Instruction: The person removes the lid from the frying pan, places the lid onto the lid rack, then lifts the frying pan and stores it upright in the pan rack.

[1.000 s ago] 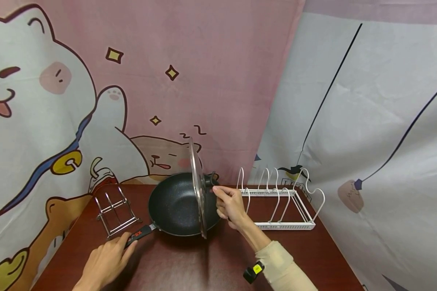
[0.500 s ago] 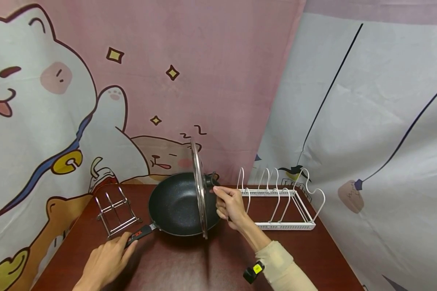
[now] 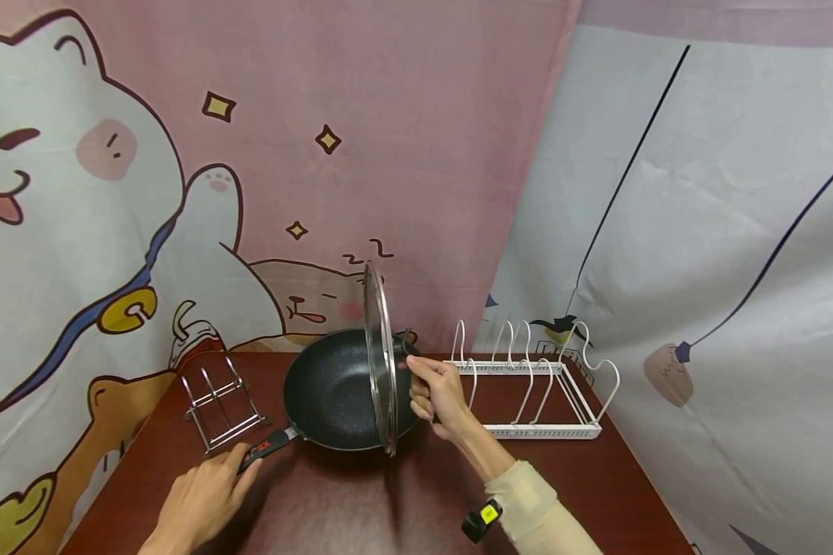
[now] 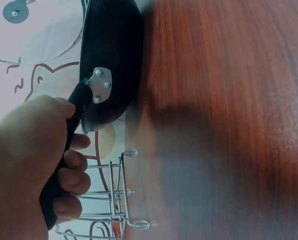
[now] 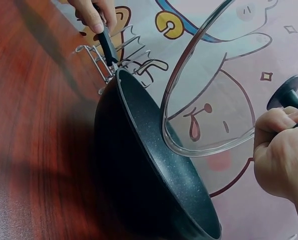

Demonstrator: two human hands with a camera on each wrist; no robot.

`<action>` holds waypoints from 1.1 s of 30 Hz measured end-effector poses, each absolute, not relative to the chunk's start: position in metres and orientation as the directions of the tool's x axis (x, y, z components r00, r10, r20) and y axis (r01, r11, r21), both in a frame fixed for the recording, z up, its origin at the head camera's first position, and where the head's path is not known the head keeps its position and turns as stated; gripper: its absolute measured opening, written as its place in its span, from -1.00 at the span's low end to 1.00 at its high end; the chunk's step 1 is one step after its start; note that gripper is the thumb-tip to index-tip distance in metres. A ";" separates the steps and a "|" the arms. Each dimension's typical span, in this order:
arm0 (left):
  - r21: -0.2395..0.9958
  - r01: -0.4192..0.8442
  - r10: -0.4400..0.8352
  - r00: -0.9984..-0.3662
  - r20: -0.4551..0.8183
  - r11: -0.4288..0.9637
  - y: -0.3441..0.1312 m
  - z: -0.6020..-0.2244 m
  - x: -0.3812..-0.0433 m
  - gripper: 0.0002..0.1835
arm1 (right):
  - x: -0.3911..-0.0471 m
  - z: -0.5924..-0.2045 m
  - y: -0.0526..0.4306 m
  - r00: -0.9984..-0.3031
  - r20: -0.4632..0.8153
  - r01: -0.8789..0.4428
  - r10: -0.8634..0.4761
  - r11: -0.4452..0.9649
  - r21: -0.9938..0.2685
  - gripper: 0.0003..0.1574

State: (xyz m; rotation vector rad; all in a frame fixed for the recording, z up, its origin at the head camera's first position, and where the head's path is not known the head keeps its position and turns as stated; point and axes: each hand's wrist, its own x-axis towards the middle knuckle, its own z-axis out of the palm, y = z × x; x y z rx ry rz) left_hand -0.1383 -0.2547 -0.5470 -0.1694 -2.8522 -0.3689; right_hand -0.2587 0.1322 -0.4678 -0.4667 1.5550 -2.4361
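Observation:
My left hand [image 3: 204, 493] grips the black handle [image 3: 272, 442] of a dark non-stick wok [image 3: 329, 389] in the head view. In the left wrist view, its fingers curl round the handle [image 4: 77, 102] behind a riveted metal bracket [image 4: 100, 85]. A glass lid [image 3: 382, 358] with a metal rim stands nearly upright over the right part of the wok. My right hand [image 3: 440, 393] holds the lid by its black knob, mostly hidden in the head view. The right wrist view shows the knob [image 5: 284, 94] at my fingers and the lid's lower rim overlapping the wok's opening.
Left of the wok stands a small chrome wire rack [image 3: 222, 405]. A white rack [image 3: 541, 430] with tall wire dividers is close to the right of my right hand. Both rest on a reddish-brown table [image 3: 340, 501], with a printed cloth [image 3: 423, 154] behind.
The lid has turned slightly, so more of its glass face shows as a narrow oval. My right hand stays almost in place; the wok and my left hand are unmoved.

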 end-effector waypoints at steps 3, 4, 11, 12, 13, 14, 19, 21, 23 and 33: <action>0.236 0.149 0.081 -0.959 0.273 0.960 -0.255 -0.547 -0.138 -0.75 | -0.258 -0.468 0.131 -0.926 0.146 0.019 -0.348 -0.429 -0.903 -0.71; 0.237 0.150 0.082 -0.958 0.275 0.960 -0.255 -0.547 -0.137 -0.76 | -0.258 -0.468 0.131 -0.926 0.144 0.022 -0.348 -0.432 -0.902 -0.71; 0.248 0.158 0.087 -0.957 0.275 0.956 -0.257 -0.546 -0.138 -0.76 | -0.259 -0.469 0.128 -0.932 0.123 0.041 -0.340 -0.438 -0.898 -0.72; 0.250 0.161 0.089 -0.956 0.279 0.955 -0.257 -0.547 -0.138 -0.77 | -0.259 -0.468 0.128 -0.933 0.120 0.045 -0.340 -0.438 -0.898 -0.72; 0.252 0.166 0.090 -0.954 0.285 0.954 -0.257 -0.547 -0.138 -0.77 | -0.258 -0.468 0.128 -0.933 0.117 0.047 -0.340 -0.438 -0.898 -0.72; 0.254 0.170 0.092 -0.952 0.292 0.952 -0.258 -0.547 -0.138 -0.78 | -0.258 -0.468 0.128 -0.933 0.116 0.048 -0.341 -0.438 -0.898 -0.72; 0.267 0.188 0.096 -0.941 0.324 0.945 -0.258 -0.547 -0.138 -0.78 | -0.257 -0.467 0.127 -0.930 0.121 0.045 -0.346 -0.436 -0.899 -0.72; 0.275 0.188 0.093 -0.942 0.323 0.943 -0.259 -0.546 -0.137 -0.77 | -0.257 -0.468 0.126 -0.929 0.123 0.047 -0.350 -0.437 -0.898 -0.73; 0.288 0.182 0.087 -0.946 0.312 0.940 -0.259 -0.545 -0.137 -0.75 | -0.257 -0.468 0.126 -0.927 0.121 0.050 -0.354 -0.438 -0.898 -0.73; 0.320 0.153 0.066 -0.962 0.266 0.935 -0.260 -0.541 -0.135 -0.60 | -0.256 -0.471 0.124 -0.922 0.122 0.058 -0.366 -0.444 -0.894 -0.73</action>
